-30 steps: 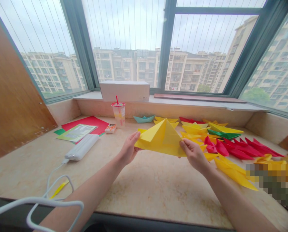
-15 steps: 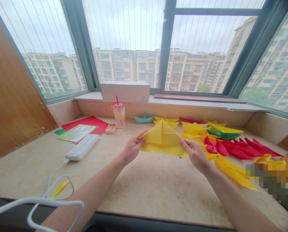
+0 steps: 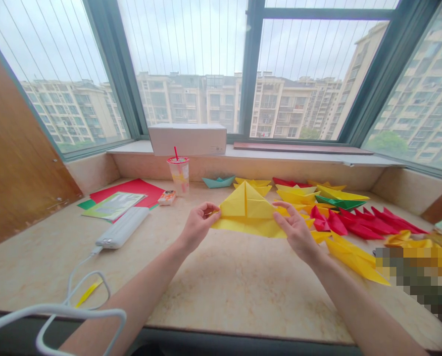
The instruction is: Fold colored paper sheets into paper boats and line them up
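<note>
A yellow sheet of folded paper (image 3: 246, 207), with a pointed top and a flat strip along its bottom, is held up above the table. My left hand (image 3: 200, 222) pinches its left corner between thumb and fingers. My right hand (image 3: 295, 227) grips the right side, thumb in front and the fingers partly behind the paper. Beyond and to the right lie several folded paper boats: yellow boats (image 3: 295, 196), red boats (image 3: 365, 222), a green boat (image 3: 339, 203) and a light blue boat (image 3: 218, 182).
At the left are a white power bank (image 3: 122, 228) with a white cable (image 3: 72, 310), a small orange-and-white box (image 3: 167, 198) and red paper sheets (image 3: 142, 187). A plastic cup (image 3: 179, 177) with a red straw stands near the sill, where a white box (image 3: 187, 140) sits.
My right hand's fingers have lifted and shifted on the paper's right side. My left fingers have curled more at the left corner. The view has moved slightly.
</note>
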`<act>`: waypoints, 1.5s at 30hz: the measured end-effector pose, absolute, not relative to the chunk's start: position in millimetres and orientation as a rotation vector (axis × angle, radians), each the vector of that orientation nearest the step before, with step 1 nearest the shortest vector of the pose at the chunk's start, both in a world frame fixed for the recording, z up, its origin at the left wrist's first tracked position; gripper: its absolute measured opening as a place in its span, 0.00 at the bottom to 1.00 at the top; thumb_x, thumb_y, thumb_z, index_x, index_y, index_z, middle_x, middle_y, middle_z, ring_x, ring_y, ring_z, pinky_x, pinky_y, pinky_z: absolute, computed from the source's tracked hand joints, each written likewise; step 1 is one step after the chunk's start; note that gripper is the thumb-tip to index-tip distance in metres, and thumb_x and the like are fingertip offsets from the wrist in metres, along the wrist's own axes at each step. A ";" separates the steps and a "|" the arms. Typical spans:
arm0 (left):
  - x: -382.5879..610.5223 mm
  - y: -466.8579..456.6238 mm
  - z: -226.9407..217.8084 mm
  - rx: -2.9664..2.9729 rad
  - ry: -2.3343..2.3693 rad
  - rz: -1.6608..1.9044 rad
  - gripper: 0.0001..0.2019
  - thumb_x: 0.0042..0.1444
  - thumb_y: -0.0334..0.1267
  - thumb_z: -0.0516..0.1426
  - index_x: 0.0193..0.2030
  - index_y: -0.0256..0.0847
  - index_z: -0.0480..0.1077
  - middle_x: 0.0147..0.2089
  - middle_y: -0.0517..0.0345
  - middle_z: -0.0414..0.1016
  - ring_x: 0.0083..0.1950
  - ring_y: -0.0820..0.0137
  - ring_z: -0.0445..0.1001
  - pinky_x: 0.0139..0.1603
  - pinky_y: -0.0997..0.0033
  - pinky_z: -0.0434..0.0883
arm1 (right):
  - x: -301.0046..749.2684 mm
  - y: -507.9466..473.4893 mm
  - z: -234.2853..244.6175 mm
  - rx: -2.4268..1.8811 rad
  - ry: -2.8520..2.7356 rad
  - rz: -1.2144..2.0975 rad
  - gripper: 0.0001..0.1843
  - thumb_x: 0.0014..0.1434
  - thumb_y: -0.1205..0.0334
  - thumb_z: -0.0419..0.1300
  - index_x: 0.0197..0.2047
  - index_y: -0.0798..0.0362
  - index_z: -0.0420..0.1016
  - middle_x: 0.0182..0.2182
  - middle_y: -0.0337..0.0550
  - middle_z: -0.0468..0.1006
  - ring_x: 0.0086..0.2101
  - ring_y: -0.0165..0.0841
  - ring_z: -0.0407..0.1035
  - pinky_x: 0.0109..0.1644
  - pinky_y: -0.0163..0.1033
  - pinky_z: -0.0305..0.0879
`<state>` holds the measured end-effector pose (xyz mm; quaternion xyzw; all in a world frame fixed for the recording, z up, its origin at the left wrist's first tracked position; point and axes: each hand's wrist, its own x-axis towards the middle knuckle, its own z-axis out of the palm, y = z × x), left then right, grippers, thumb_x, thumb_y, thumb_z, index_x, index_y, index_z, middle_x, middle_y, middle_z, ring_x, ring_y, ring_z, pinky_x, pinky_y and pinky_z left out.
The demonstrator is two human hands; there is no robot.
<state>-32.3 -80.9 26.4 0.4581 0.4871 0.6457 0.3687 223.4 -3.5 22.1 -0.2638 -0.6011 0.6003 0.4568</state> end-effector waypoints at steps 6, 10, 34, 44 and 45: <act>-34.1 -81.3 22.2 1.224 1.237 1.580 0.14 0.48 0.43 0.67 0.39 0.36 0.77 0.38 0.53 0.82 0.35 0.69 0.78 0.36 0.73 0.71 | 223.8 -2.2 21.3 -0.625 -1.424 1.430 0.23 0.54 0.47 0.66 0.44 0.44 0.59 0.25 0.33 0.80 0.19 0.35 0.74 0.20 0.36 0.69; -38.1 -83.2 19.7 1.289 1.187 1.505 0.16 0.54 0.46 0.64 0.44 0.37 0.78 0.41 0.50 0.82 0.41 0.65 0.79 0.40 0.72 0.72 | 226.2 -1.2 23.4 -0.647 -1.421 1.370 0.19 0.54 0.49 0.67 0.40 0.46 0.64 0.23 0.33 0.79 0.21 0.35 0.75 0.21 0.34 0.69; -31.1 -87.5 23.6 1.270 1.036 1.555 0.17 0.51 0.46 0.67 0.45 0.40 0.80 0.46 0.48 0.80 0.41 0.65 0.80 0.45 0.62 0.79 | 244.0 11.0 17.3 -0.677 -1.441 1.303 0.22 0.54 0.63 0.52 0.47 0.55 0.81 0.17 0.38 0.71 0.18 0.30 0.64 0.20 0.33 0.61; -36.9 -83.0 26.0 1.043 0.970 1.692 0.17 0.49 0.47 0.68 0.41 0.37 0.81 0.41 0.49 0.83 0.40 0.67 0.80 0.52 0.61 0.75 | 243.9 15.5 6.8 -0.457 -1.940 0.896 0.24 0.57 0.60 0.63 0.58 0.47 0.75 0.56 0.48 0.75 0.56 0.44 0.69 0.60 0.48 0.67; -37.0 -83.2 26.3 1.042 0.965 1.691 0.17 0.49 0.47 0.68 0.41 0.37 0.81 0.41 0.49 0.83 0.40 0.68 0.79 0.52 0.61 0.75 | 244.3 16.8 5.8 -0.462 -1.956 0.835 0.23 0.57 0.58 0.64 0.57 0.47 0.75 0.56 0.48 0.76 0.56 0.44 0.70 0.60 0.50 0.67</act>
